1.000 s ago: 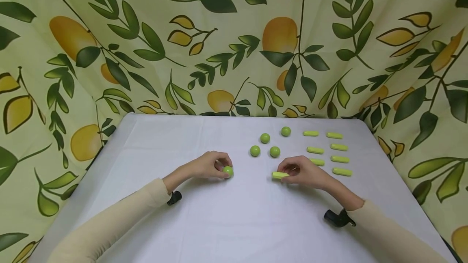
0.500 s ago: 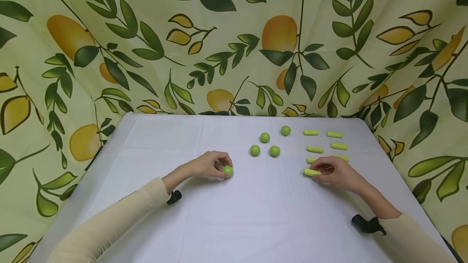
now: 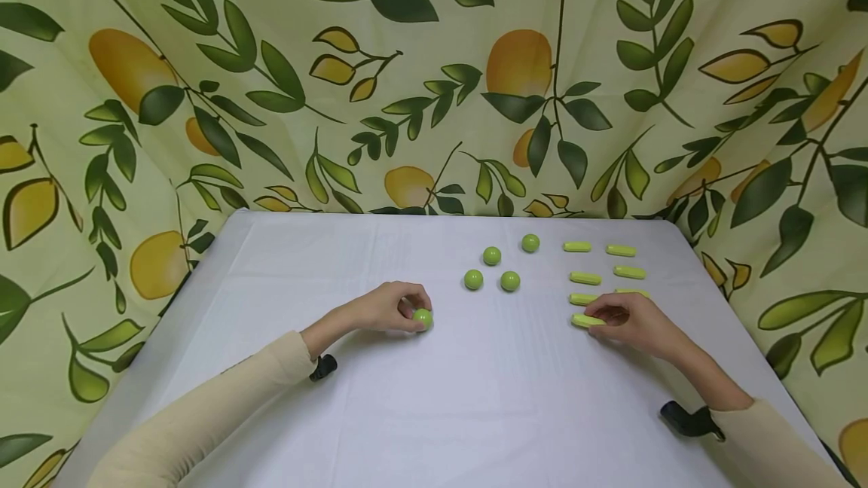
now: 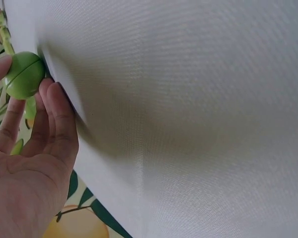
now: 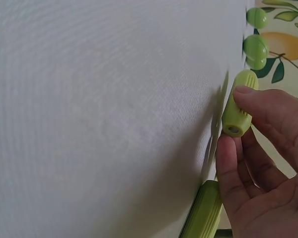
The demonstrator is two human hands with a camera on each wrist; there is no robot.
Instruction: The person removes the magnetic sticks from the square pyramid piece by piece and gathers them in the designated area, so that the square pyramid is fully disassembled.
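My left hand [image 3: 389,307] pinches a glossy green ball [image 3: 423,319] near the middle of the table. A seam runs round that ball [image 4: 25,75] in the left wrist view. Between the thumb and fingers of my right hand [image 3: 634,322] is a yellow-green ridged rod [image 3: 586,320], in front of the nearer column of rods. In the right wrist view this rod [image 5: 240,104] has a small metallic spot in its end. A second rod [image 5: 203,210] lies close below the hand there. My right hand partly covers the rods behind it.
Several green balls [image 3: 510,281] rest at the table's back centre-right. Several matching rods [image 3: 585,278] lie in two columns to their right. White cloth covers the table [image 3: 434,413], and a leaf-and-fruit patterned curtain [image 3: 407,119] hangs behind it.
From near the table's middle, my right hand has carried the rod to the right, up to the rod columns, slowing in the last half second. My left hand and its ball stay put.
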